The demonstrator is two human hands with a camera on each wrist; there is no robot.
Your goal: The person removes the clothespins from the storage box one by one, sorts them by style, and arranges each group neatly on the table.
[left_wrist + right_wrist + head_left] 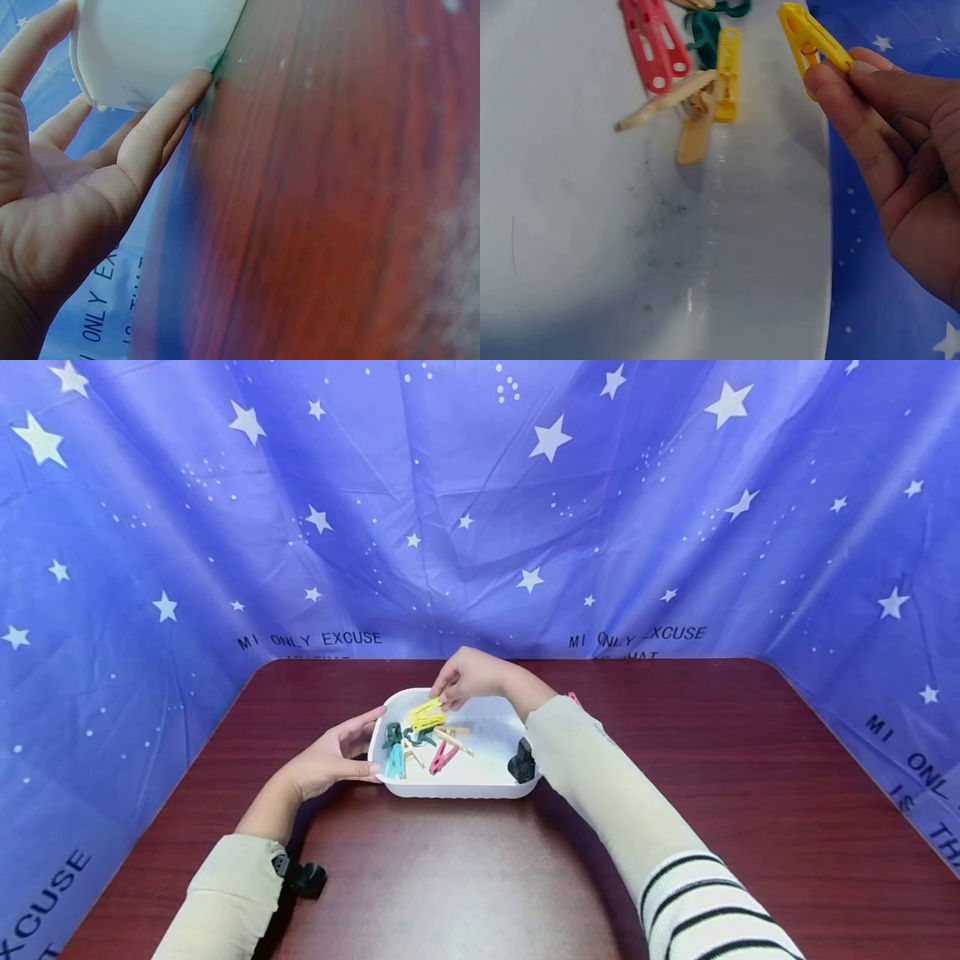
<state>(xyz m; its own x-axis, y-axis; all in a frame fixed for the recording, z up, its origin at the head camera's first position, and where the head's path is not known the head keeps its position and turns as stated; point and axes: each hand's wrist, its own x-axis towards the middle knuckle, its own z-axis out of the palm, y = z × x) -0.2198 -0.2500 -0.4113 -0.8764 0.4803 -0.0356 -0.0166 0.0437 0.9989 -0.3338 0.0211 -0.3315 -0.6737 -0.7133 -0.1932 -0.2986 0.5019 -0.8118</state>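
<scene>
A white plastic basin (457,789) stands on the table. My left hand (330,764) holds its left end, thumb near the front corner and fingers at the back rim. Above the back part of the basin, my right hand (480,677) pinches a yellow clothespin (802,30) between thumb and fingertips. Another yellow clothespin (727,75) lies below it in the basin. Around that lie a red clothespin (444,758), a light blue clothespin (396,762), wooden clothespins (453,742) and dark green clips (393,733), all in the left half and middle.
The dark red wooden table (750,793) extends on both sides of the basin. Behind it hangs a blue star-printed curtain (480,527). A small pink thing (574,698) shows past the right sleeve, mostly hidden. Black wrist cameras (307,878) sit on both wrists.
</scene>
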